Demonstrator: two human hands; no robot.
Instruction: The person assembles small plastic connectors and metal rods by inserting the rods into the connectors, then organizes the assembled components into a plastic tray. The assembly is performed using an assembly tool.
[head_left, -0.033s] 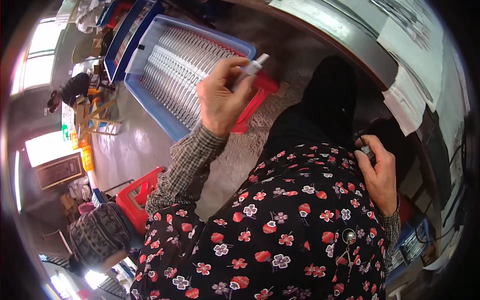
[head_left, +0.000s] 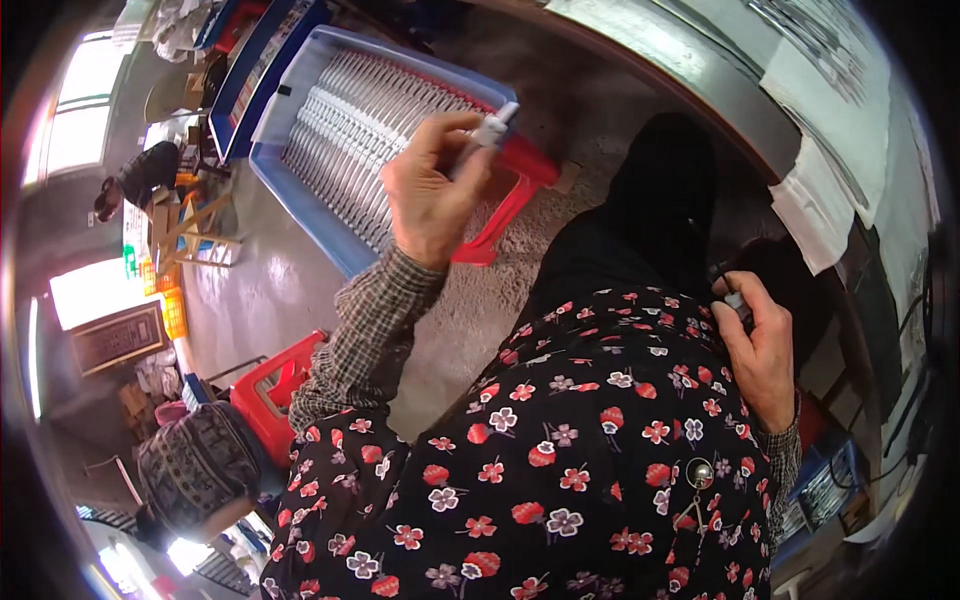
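Observation:
My left hand is raised beside a blue plastic crate, its thumb and fingers pinching a small grey-white cylindrical part with a narrower pale tip. Inside the crate lie many slim silver-white parts in close rows. Down at the right of my lap, my right hand is closed around a small grey piece. Something thin and dark shows at that piece's upper end, but its kind is unclear.
A red stool stands beneath the crate. The workbench runs along the upper right, with paper sheets hanging over its edge. Another red stool and a seated person are at the lower left; another person bends over farther back.
My left hand has shifted slightly left with the grey-white part, toward the crate. The right hand stays almost where it was.

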